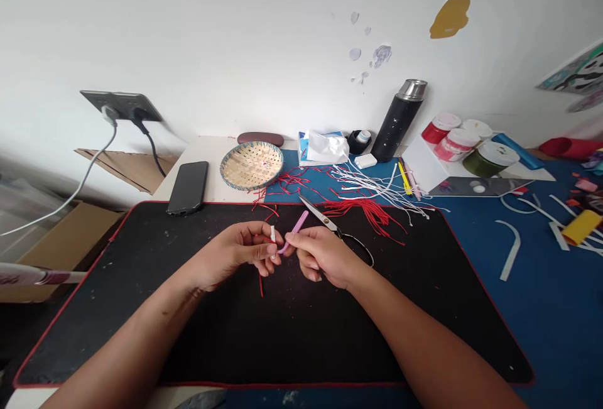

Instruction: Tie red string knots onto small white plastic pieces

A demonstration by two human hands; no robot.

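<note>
My left hand (245,247) pinches a small white piece (272,233) between thumb and fingers. Something red shows beside it, and a short red cord (261,286) hangs below these fingers. Close by, my right hand (320,252) grips a flat purple strip (299,223) between thumb and index finger. Its upper end sticks up past my fingers, and its lower end curves over to my left fingertips. Whether the strip is joined to the white piece cannot be made out. Just behind my right hand lie scissors (323,214) with slightly blurred handles.
Beyond the black mat (292,333) lie red cords (372,211), white cords (372,186), a woven basket (252,167) and a tissue box (323,150). A phone (188,188) is at left. A black flask (398,123) and paint jars (490,159) stand at right.
</note>
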